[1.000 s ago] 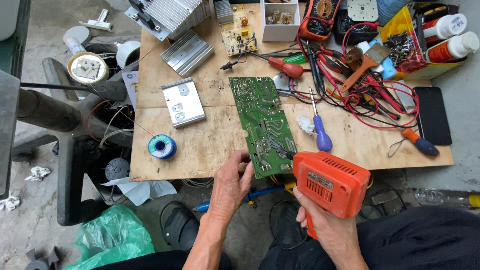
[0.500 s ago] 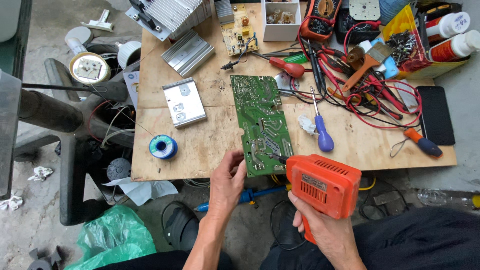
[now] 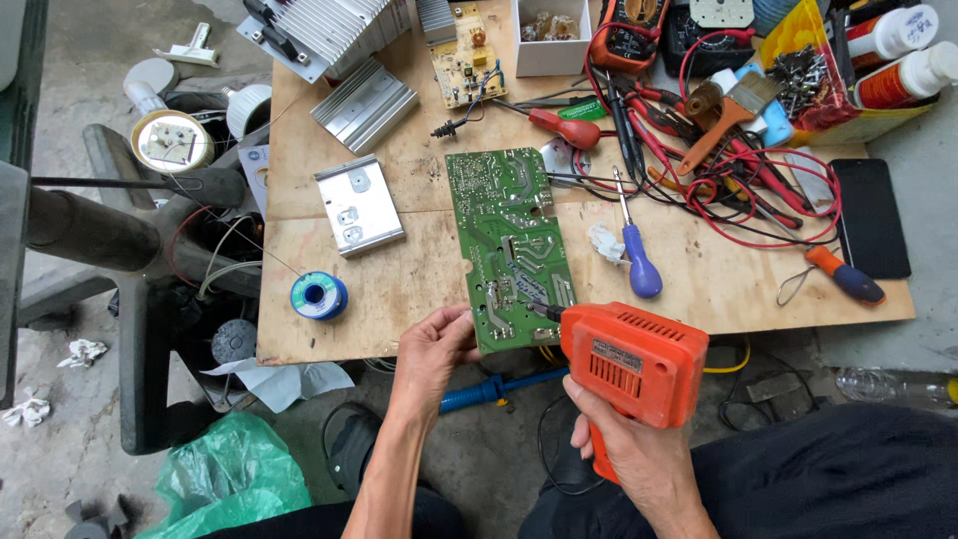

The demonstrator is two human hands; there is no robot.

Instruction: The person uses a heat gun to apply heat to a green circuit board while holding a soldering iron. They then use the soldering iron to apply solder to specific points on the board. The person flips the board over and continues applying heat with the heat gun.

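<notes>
A long green circuit board [image 3: 511, 245] lies solder side up on the wooden tabletop [image 3: 399, 274], its near end over the front edge. My left hand [image 3: 436, 349] pinches the board's near left corner. My right hand [image 3: 624, 449] grips the handle of an orange pistol-shaped soldering gun [image 3: 636, 361]. The gun's thin dark tip rests on the board's near right part.
A blue solder spool [image 3: 319, 295] and a metal plate [image 3: 358, 205] lie left of the board. A blue-handled screwdriver [image 3: 636, 255], red leads [image 3: 758, 195], a black phone [image 3: 870, 218], heat sinks [image 3: 364, 100] and a small board [image 3: 463, 57] crowd the table. A green bag [image 3: 235, 474] lies on the floor.
The soldering gun has moved left and up until its tip touches the board. My left hand stays on the board's near corner.
</notes>
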